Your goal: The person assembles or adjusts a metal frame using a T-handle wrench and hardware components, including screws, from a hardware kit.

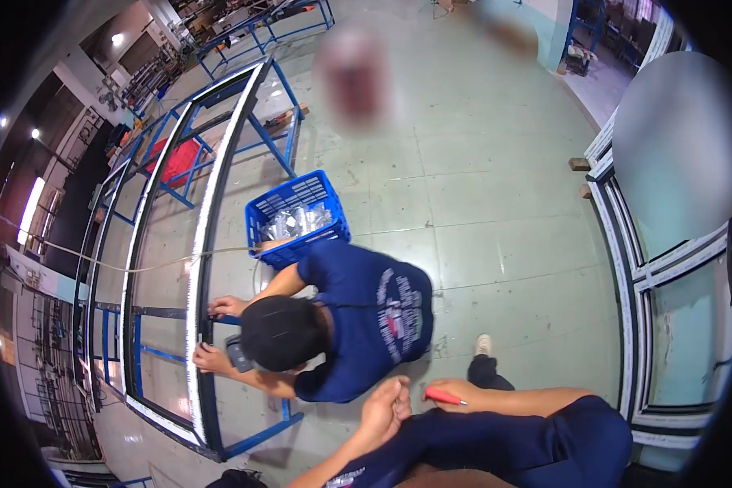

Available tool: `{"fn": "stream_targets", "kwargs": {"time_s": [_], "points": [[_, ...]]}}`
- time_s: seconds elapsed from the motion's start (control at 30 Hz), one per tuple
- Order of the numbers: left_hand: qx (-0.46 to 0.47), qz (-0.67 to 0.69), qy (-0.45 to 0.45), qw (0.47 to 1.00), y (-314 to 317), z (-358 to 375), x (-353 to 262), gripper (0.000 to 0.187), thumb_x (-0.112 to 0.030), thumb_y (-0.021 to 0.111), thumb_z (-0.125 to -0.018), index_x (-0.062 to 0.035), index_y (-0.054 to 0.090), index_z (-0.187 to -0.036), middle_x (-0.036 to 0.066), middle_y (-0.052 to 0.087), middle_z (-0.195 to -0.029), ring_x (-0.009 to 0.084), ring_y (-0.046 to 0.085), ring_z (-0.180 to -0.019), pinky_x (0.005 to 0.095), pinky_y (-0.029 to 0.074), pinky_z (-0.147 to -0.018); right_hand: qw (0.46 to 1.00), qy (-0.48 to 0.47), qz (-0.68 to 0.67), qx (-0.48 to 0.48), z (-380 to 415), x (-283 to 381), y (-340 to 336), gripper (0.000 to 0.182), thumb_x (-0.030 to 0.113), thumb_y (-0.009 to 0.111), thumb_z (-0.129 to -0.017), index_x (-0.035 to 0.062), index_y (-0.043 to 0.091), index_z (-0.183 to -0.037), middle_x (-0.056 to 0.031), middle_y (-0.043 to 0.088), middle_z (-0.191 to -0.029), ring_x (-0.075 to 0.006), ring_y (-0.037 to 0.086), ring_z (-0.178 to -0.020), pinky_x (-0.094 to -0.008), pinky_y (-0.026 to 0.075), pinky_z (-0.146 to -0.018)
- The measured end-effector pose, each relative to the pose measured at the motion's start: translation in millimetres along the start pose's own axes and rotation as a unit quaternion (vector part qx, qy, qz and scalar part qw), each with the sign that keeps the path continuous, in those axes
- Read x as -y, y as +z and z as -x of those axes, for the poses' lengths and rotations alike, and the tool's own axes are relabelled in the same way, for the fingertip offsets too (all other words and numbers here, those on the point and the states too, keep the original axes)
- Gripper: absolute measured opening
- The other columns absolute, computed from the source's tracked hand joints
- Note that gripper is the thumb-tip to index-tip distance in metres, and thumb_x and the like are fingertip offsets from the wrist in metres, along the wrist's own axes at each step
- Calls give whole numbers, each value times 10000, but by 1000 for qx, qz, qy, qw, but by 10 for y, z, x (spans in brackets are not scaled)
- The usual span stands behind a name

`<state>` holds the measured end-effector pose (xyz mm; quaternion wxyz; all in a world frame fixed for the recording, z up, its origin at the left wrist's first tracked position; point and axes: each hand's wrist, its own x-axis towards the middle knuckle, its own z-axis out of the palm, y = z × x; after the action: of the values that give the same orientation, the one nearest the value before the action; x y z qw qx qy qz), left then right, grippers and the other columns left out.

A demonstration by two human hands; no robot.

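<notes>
At the bottom centre, my left hand [386, 409] is closed with its fingers curled; whatever it may hold is hidden. Close beside it, my right hand [450, 390] is wrapped round a slim red pen-like tool [445, 396], its tip pointing right. Both hands are in front of my body, apart from any workpiece. Nearest to them is a co-worker [366, 317] in a dark blue shirt and black cap, bent over a long window frame [197, 285]. Both of that person's hands [211, 358] are on the frame's near edge.
A blue plastic crate [337, 207] with clear plastic packets stands behind the co-worker. Blue metal stands [281, 150] support the frame, and a thin hose [159, 267] crosses it. More window frames [626, 325] lean at the right. Someone's shoe [484, 346] shows on the floor.
</notes>
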<state>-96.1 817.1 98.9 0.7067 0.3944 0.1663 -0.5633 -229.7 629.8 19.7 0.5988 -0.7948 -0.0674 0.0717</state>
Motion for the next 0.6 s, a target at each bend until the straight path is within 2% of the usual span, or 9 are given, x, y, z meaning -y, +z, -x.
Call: {"fn": "stream_targets", "kwargs": {"time_s": [0.07, 0.13, 0.2, 0.27, 0.33, 0.4, 0.47, 0.5, 0.6], "points": [[-20, -24, 31, 999, 560, -512, 68, 222, -176, 498, -1027, -23, 548, -1181, 45, 560, -840, 134, 438, -610, 267, 390, -553, 995, -13, 65, -76, 339, -279, -631, 279, 72, 611, -800, 116, 640, -1074, -147, 641, -989, -380, 627, -946, -430, 524, -832], [-5, -6, 44, 999, 1157, -930, 49, 219, -136, 467, -1039, -13, 550, -1199, 52, 586, -905, 127, 462, -653, 281, 393, -583, 982, 55, 148, -107, 570, -333, -1328, 265, 64, 613, -795, 122, 648, -1051, -129, 648, -985, -365, 631, -932, -422, 530, -825], [17, -21, 36, 999, 1673, -1256, -28, 214, -144, 491, -1034, -10, 556, -1188, 65, 600, -959, 146, 556, -742, 295, 505, -690, 970, 66, 179, -148, 675, -266, -2023, 233, 33, 598, -797, 106, 655, -1012, -113, 662, -973, -344, 644, -926, -415, 538, -815], [41, -32, 40, 998, 2075, -1574, -94, 208, -147, 514, -1029, -9, 564, -1178, 69, 603, -965, 151, 575, -759, 291, 516, -700, 954, 70, 227, -182, 725, -289, -2714, 209, 3, 583, -800, 90, 663, -973, -97, 676, -961, -323, 658, -920, -407, 546, -806], [33, -40, 43, 998, 2397, -1854, -212, 210, -151, 536, -1024, -6, 568, -1172, 63, 606, -936, 162, 582, -755, 293, 516, -694, 935, 46, 244, -251, 601, -355, -3300, 195, -24, 564, -813, 83, 660, -945, -91, 677, -942, -327, 657, -907, -400, 547, -804], [29, -32, 40, 998, 2596, -2174, -351, 206, -174, 527, -1033, -5, 571, -1140, 46, 590, -851, 161, 567, -734, 288, 498, -669, 931, 24, 243, -272, 446, -440, -3849, 208, -44, 551, -819, 71, 663, -950, -100, 679, -934, -323, 665, -890, -387, 550, -795], [38, -20, 47, 998, 2768, -2502, -532, 209, -189, 512, -1040, -7, 565, -1129, 34, 564, -808, 156, 547, -715, 285, 481, -652, 912, 52, 230, -335, 262, -641, -4344, 226, -61, 550, -812, 59, 668, -963, -109, 681, -928, -313, 677, -880, -366, 554, -782], [43, -7, 50, 998, 2838, -2663, -613, 214, -203, 498, -1048, -9, 558, -1117, 23, 538, -765, 151, 527, -696, 282, 464, -634, 917, 83, 182, -344, 178, -757, -4574, 221, -9, 573, -797, 81, 665, -976, -122, 672, -959, -336, 654, -931, -406, 537, -822], [38, 11, 45, 998, 2980, -3337, -843, 223, -244, 466, -1060, -41, 534, -1121, 3, 470, -713, 135, 453, -607, 269, 409, -569, 909, 92, 207, -349, 103, -1298, -5269, 199, -4, 569, -818, 53, 665, -982, -138, 682, -938, -328, 670, -909, -384, 540, -814]]}}
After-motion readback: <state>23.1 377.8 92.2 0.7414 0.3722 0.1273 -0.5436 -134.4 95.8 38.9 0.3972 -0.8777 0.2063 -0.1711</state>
